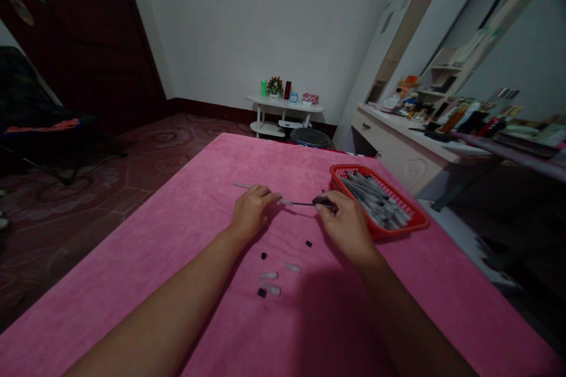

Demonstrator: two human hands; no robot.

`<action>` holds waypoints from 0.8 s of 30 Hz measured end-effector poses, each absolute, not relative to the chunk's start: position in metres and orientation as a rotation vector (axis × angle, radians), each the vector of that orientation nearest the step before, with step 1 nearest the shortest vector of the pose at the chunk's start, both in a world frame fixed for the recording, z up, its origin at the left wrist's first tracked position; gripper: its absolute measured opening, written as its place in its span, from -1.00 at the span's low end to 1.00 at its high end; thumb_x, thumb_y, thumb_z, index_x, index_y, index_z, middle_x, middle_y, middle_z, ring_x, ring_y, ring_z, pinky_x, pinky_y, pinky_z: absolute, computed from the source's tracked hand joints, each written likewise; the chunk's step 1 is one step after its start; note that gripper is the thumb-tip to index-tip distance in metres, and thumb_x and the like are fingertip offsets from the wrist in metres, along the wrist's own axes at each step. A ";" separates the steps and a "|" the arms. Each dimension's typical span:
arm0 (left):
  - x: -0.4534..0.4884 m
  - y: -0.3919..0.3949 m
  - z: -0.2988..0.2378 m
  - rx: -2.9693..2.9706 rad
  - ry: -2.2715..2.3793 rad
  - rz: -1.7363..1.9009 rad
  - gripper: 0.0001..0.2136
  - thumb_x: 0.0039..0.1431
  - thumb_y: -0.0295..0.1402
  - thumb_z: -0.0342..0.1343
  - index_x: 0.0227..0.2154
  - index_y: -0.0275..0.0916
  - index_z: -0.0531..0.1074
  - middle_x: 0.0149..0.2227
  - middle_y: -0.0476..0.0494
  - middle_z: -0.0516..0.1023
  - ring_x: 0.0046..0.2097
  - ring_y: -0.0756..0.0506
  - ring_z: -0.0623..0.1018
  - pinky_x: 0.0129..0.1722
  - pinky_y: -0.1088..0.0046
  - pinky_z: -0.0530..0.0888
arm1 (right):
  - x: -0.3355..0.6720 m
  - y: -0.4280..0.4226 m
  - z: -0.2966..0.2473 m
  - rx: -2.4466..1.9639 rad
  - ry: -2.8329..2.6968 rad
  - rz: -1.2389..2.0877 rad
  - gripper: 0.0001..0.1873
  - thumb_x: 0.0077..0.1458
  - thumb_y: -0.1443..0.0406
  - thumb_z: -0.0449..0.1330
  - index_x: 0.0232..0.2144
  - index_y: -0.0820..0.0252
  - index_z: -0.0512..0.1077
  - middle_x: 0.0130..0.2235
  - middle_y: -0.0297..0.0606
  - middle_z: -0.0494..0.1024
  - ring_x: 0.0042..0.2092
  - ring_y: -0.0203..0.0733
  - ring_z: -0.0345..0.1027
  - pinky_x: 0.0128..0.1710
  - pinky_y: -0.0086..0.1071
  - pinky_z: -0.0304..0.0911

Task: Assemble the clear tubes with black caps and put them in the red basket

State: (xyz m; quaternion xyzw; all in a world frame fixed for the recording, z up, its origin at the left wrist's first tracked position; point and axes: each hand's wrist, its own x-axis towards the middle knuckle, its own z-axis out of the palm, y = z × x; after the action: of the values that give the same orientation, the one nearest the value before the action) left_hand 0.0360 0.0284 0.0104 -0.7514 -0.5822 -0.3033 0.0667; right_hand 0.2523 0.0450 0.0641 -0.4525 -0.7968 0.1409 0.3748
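Observation:
My left hand [251, 212] is closed around a slim translucent tube [241, 185] that looks like a pen barrel; its ends stick out on both sides of the fingers. My right hand [347, 221] pinches the dark, thicker end of a thin black rod [303, 204], like a pen refill. The rod lines up with the tube's right end; whether its tip is inside I cannot tell. Nearer me on the pink cloth [212, 318] lie several clear caps [272, 288] and small black plugs [308, 243].
A red plastic basket [422, 225] full of grey, pen-like tubes [375, 197] stands just right of my right hand. Beyond the table are a white shelf [283, 103] and a round black stool [311, 137]. A cluttered dresser [398, 135] stands at right.

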 end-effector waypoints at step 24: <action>0.030 0.052 -0.003 -1.725 -1.830 -2.628 -0.73 0.09 -0.41 0.03 -0.16 -0.31 0.49 -0.36 -0.10 0.55 -0.31 -0.03 0.53 -0.23 0.42 0.45 | 0.200 -0.001 0.022 -0.898 -2.535 0.618 -0.77 0.00 0.36 0.26 -0.25 0.02 0.55 -0.31 -0.33 0.55 -0.29 -0.23 0.41 -0.29 -0.43 0.22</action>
State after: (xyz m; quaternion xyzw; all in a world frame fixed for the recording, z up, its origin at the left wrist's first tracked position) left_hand 0.0295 0.0518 -0.0029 -0.4597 -0.4877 -0.7005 -0.2453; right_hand 0.1998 -0.0010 0.0224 -0.3196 -0.9020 0.2199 0.1897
